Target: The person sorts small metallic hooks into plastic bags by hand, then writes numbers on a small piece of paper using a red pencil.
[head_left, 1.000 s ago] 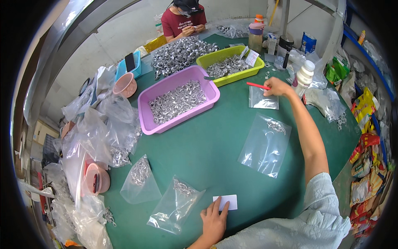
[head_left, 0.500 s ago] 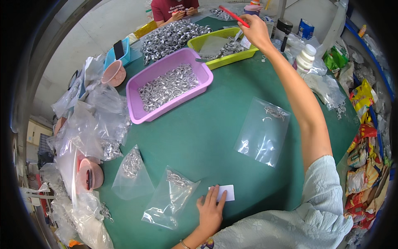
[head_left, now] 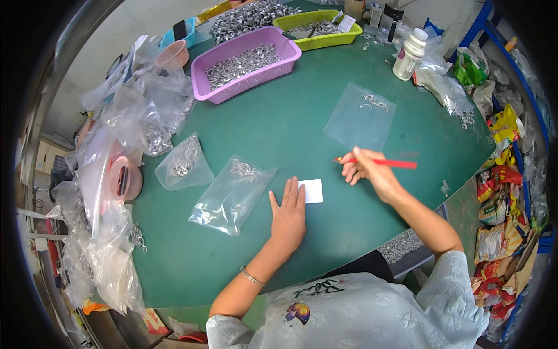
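Observation:
My left hand [head_left: 288, 220] lies flat on the green table with its fingers stretched out, the fingertips at the left edge of a small white paper slip [head_left: 313, 191]. To the right of the slip, above the table, my right hand [head_left: 375, 174] grips a red pen [head_left: 401, 164], its tip pointing left. A clear plastic bag [head_left: 228, 200] with some small metal rings lies left of my left hand. Beyond it sits a fuller clear bag [head_left: 185, 164] of metal pieces. Farther off, past my right hand, another clear bag [head_left: 356, 121] lies flat with a few curved metal pieces on it.
A purple basin [head_left: 250, 80] of metal rings stands at the back, beside a yellow-green basin [head_left: 325, 42] and a heap of metal rings [head_left: 247, 20]. Plastic bags [head_left: 131, 119] crowd the left edge. A white bottle [head_left: 410, 55] stands at the back right.
My right hand has come back from the far basin toward me with the red pen, now near the paper slip. My left hand stays at the slip. The view has tilted downward.

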The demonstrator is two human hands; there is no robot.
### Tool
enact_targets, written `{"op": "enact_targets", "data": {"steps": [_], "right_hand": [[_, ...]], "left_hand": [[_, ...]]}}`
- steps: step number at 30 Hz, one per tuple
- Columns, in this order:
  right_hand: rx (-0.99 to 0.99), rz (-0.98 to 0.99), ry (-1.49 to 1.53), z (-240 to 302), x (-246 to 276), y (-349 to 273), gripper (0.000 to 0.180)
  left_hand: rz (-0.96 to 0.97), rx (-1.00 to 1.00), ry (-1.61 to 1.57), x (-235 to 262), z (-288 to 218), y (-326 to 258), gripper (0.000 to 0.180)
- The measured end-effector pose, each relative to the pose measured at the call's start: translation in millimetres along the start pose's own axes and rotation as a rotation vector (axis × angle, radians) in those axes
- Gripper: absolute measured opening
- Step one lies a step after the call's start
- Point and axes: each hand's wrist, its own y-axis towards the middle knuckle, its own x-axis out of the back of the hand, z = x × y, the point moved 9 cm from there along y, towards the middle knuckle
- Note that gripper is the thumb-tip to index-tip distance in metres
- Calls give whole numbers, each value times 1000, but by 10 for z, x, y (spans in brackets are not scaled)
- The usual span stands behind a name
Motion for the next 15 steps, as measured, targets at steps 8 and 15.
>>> {"op": "enact_targets", "data": {"steps": [8,15], "right_hand": [[498,235,-828,-40,-843,-787,28],[487,249,-596,-272,-763,-924,22]], "left_hand": [[-19,147,-137,19,-342,-578,45],[-24,68,-359,126,-635,-1093,42]]}}
